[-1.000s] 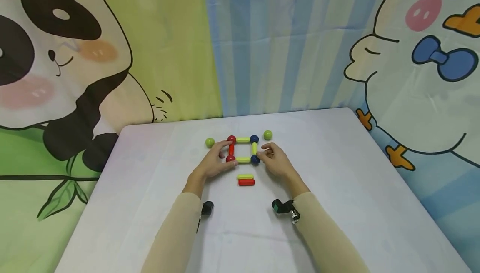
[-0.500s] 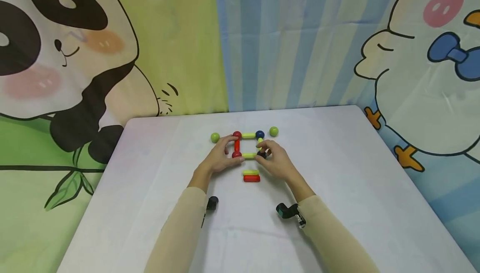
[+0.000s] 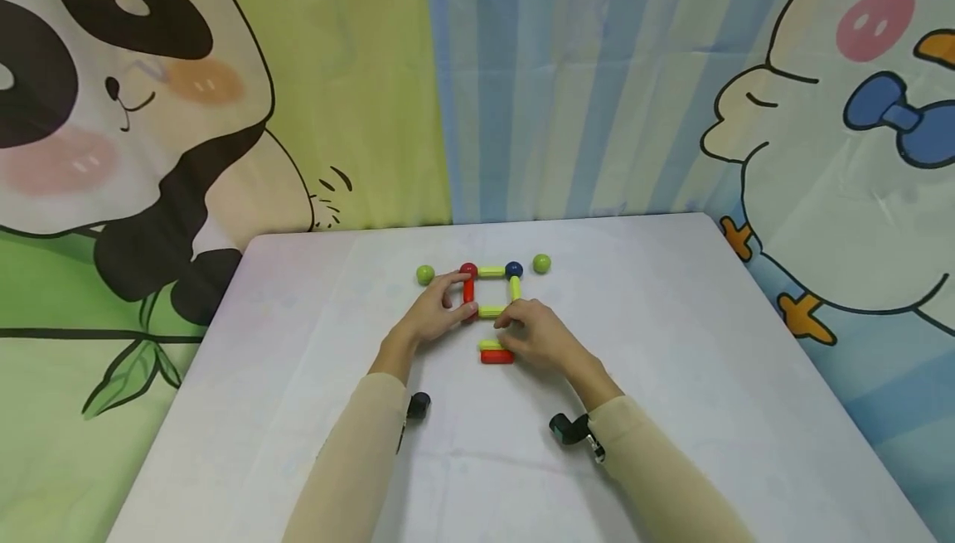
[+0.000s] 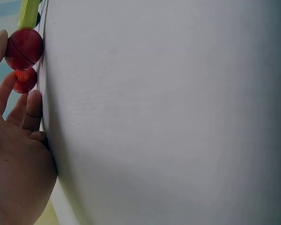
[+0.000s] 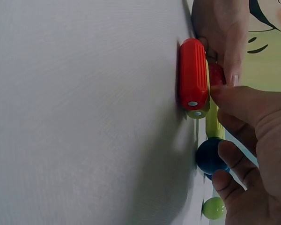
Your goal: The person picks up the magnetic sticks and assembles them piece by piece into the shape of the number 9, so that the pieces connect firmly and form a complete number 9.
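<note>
Head view, left hand (image 3: pixel 433 317) pinching red ball (image 3: pixel 468 270), right hand (image 3: pixel 539 336) gripping blue ball (image 5: pixel 210 157).

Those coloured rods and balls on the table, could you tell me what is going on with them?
A person is working on a flat square frame of rods and balls on the white table. The left hand holds its red side; the right hand reaches onto the loose yellow rod and red rod just in front of it. Two green balls lie apart.
</note>
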### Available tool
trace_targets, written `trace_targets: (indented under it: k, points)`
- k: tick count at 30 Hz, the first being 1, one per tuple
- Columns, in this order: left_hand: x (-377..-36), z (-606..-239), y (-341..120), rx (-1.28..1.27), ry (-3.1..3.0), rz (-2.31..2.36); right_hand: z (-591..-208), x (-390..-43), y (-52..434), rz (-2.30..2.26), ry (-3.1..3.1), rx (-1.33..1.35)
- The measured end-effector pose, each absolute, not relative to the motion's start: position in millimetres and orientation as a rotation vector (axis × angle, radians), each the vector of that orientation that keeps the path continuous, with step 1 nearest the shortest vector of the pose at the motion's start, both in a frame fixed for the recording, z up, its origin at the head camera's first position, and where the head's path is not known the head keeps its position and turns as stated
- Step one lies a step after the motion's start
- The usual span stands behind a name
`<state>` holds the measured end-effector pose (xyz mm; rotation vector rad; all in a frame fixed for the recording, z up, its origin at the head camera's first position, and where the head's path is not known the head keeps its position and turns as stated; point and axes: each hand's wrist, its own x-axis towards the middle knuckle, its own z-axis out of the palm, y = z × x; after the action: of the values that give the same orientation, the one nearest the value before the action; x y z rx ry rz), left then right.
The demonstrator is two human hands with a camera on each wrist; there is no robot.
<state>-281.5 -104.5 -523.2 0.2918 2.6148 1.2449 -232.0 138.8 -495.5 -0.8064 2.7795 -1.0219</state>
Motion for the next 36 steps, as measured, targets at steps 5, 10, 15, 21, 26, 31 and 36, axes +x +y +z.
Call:
trace_targets:
  k: [5,10,15,21,26,31,36]
  points:
    - [-279,-523,-104,0.294,2.614,1.242,-494,-229,138,-0.92,2.733,-0.801]
    - [-279,-522,-106,0.263,2.612,1.261,-492,-232,132,-0.853,2.69,-0.811]
    - [-277,-523,-104,0.227,2.587,1.261,-497,-234,127,-0.761,2.658,-0.85]
    - [-275,-522,-102,0.2,2.602,1.257,-497,-231,123,-0.758,2.681,-0.817]
    - [-276,-522,-102,0.215,2.611,1.254,-499,-226,124,-0.818,2.686,-0.77]
    - [-275,-522,-103,0.22,2.613,1.251,-498,-219,130,-0.934,2.704,-0.661]
    - [-275,-521,-101,0.218,2.619,1.253,-499,-216,140,-1.092,2.722,-0.572]
